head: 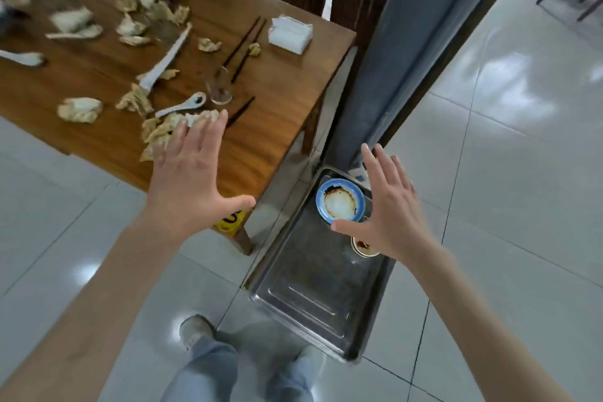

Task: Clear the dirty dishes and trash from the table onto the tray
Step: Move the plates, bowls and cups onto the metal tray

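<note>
Both the left hand (192, 173) and right hand (388, 206) are spread wide and hold nothing; judged next step is to gather the crumpled napkins (163, 134) at the near table (261, 127) edge in 1 scoop. The steel tray (313, 297) sits low beside the table, already carrying a sauce-stained blue-rimmed plate (340, 201) and 1 small dish (363, 248).

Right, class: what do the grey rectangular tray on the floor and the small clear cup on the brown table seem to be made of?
Grey rectangular tray: probably stainless steel, brushed and shiny; it reflects light and has a pressed rim. Small clear cup: looks like glass, perhaps clear plastic; the brown table, apparently varnished wood, shows through it.
</note>
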The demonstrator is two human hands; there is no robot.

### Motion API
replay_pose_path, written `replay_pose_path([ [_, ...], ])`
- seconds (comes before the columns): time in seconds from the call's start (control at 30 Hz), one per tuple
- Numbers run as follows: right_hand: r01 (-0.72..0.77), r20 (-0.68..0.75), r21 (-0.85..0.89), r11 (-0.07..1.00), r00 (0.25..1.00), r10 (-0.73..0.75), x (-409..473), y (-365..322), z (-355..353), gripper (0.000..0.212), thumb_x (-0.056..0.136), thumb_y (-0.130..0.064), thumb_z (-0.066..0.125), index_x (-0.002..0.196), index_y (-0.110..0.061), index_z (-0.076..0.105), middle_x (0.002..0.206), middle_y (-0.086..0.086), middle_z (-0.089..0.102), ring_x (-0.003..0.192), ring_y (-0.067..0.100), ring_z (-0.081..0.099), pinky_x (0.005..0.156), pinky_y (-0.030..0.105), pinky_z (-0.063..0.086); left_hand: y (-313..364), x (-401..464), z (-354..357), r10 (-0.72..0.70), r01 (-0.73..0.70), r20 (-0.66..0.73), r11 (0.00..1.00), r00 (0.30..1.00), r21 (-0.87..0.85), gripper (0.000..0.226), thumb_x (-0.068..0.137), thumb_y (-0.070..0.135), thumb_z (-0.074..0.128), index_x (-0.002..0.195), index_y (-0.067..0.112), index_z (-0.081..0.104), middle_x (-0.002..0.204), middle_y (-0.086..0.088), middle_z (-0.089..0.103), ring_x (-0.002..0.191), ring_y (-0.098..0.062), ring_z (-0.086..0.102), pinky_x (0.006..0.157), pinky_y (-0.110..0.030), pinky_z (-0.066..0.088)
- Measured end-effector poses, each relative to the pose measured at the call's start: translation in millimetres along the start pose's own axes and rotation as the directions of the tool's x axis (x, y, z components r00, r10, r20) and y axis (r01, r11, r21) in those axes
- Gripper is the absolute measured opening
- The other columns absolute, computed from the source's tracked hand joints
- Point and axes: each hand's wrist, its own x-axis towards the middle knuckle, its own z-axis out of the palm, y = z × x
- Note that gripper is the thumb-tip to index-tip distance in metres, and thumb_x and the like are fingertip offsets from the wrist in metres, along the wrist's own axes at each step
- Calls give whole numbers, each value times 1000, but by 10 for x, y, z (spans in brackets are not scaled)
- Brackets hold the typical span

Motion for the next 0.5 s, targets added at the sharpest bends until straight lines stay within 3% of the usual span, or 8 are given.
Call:
replay_pose_path([
  [0.2, 63, 17, 3, 998, 998, -63, 345, -1103, 83, 120, 59, -67, 71, 145, -38, -8, 157, -5, 2, 144, 27, 2, 114, 53, 17, -1042, -128, -508, -141, 140, 23, 990, 990, 10, 125, 53, 66, 76, 147, 30, 3, 156, -2, 19, 143, -31, 14, 111, -57, 16],
  [0.5, 67, 26, 46, 997, 997, -69, 826, -2274, 425, 115, 63, -65, 71, 144, -40, -6, 157, -6, 2, 145, 24, 2, 115, 51, 16, -2281, 22, -1005, -179, 179, 5, 983, 984, 39, 117, 60, 68, 72, 149, 30, 6, 157, -1, 17, 144, -30, 13, 111, -55, 18],
])
